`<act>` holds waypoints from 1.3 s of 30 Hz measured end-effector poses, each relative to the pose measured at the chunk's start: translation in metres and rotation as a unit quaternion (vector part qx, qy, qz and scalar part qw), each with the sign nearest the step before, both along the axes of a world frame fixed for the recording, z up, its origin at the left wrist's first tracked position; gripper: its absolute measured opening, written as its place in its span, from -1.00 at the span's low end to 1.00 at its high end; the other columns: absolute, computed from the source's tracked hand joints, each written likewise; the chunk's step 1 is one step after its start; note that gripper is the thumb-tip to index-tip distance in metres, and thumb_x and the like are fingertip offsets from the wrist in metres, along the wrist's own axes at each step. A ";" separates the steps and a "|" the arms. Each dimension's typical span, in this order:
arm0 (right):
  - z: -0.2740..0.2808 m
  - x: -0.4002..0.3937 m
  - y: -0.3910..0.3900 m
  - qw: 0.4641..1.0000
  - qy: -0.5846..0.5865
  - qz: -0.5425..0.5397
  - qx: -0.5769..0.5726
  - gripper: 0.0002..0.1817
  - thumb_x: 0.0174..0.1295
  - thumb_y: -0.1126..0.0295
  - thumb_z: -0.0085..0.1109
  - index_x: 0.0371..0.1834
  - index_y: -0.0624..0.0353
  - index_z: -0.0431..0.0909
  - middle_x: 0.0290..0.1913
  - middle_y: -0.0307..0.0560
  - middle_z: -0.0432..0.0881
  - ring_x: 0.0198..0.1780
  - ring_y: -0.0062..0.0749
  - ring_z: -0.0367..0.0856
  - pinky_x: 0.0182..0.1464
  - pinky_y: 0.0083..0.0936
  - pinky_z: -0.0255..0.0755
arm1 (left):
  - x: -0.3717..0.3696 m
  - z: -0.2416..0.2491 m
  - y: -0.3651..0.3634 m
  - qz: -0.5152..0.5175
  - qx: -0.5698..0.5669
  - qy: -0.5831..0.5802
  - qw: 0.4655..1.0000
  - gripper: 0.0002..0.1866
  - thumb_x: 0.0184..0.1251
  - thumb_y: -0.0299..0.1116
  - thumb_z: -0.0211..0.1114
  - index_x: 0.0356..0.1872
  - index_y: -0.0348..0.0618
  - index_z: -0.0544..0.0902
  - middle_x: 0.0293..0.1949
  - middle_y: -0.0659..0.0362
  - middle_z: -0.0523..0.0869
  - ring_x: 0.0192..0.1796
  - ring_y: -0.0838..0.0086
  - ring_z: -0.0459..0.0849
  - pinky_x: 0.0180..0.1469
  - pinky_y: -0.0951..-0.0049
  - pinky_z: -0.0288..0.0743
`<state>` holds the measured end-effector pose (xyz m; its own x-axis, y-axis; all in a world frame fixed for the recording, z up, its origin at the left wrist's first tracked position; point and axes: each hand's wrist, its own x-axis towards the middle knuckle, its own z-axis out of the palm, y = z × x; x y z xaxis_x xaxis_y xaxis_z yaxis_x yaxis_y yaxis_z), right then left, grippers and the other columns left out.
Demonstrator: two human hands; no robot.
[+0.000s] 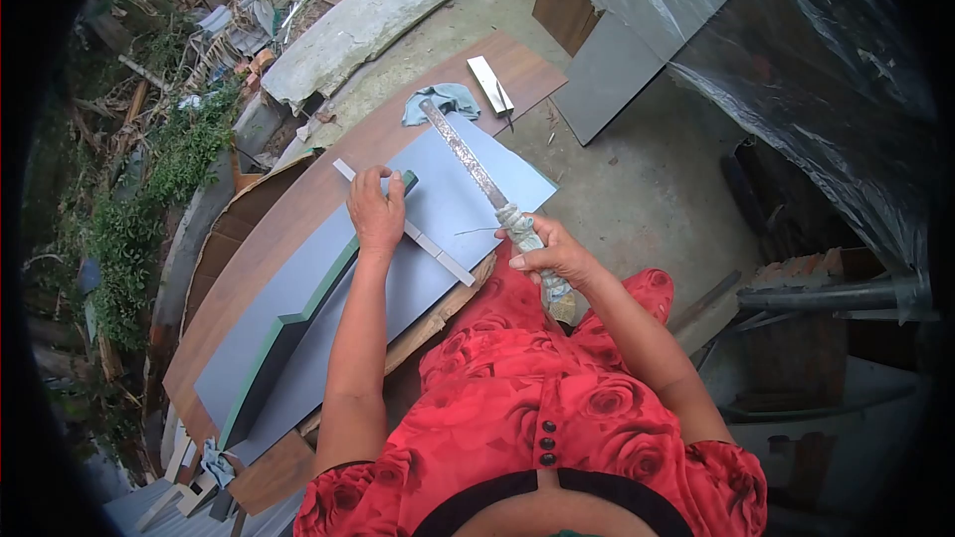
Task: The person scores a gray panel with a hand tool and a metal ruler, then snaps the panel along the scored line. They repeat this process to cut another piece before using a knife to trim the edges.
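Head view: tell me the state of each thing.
Long blade: bare, mottled, held in right hand
Blade handle: wrapped
Green-edged piece: kinked, left hand over one end
Pale strip: lying crosswise
Blue-gray sheet: flat
Blue cloth: crumpled
Plastic sheeting: wrinkled, draped
Wood-grain board: under sheet
Gray slab: jagged

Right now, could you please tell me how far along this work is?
Apparently done: the green-edged piece lies along the blue-grey sheet, near the pale bar. In hand: the left hand is at the piece's far end; the right hand holds the blade by its wrapped handle. Left, probably: any work with the blade, which is clear of that piece; how much, I can't tell.
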<state>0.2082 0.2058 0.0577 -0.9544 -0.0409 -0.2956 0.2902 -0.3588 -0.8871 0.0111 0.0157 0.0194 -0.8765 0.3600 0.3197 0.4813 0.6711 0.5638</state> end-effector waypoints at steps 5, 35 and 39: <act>0.007 0.016 0.002 0.996 0.001 -0.033 -0.080 -0.52 -0.09 0.51 0.23 -0.01 0.27 0.40 -0.51 -0.26 0.47 -0.67 -0.70 0.39 -0.61 -0.77 0.28 | 0.037 0.029 0.002 -0.079 0.116 0.106 0.984 -0.78 0.21 -0.27 0.13 -0.26 -0.22 0.49 -0.27 0.07 0.54 -0.07 0.22 0.51 -0.01 0.30 0.34; 0.003 0.053 -0.010 0.987 0.077 -0.122 0.067 -0.63 0.26 0.22 0.01 0.05 0.20 0.40 -0.45 -0.28 0.49 -0.58 -0.71 0.40 -0.53 -0.76 0.30 | 0.141 0.019 0.051 -0.174 0.378 -0.498 0.761 -0.82 0.27 -0.33 0.15 -0.29 -0.24 0.56 -0.39 0.18 0.61 -0.29 0.55 0.59 -0.28 0.52 0.50; 0.002 0.053 -0.012 0.987 0.085 -0.135 0.021 -0.61 0.26 0.25 0.00 0.10 0.19 0.39 -0.47 -0.27 0.50 -0.60 -0.72 0.40 -0.56 -0.77 0.29 | 0.144 0.012 0.052 -0.201 0.375 -0.509 0.748 -0.83 0.27 -0.34 0.15 -0.29 -0.25 0.56 -0.44 0.17 0.61 -0.35 0.55 0.59 -0.34 0.58 0.46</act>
<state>0.2608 0.1937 0.0602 -0.9649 0.2301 -0.1265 0.0349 -0.3651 -0.9303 0.1553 0.0673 0.0310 -0.6724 0.7136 -0.1966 -0.3771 -0.1018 0.9206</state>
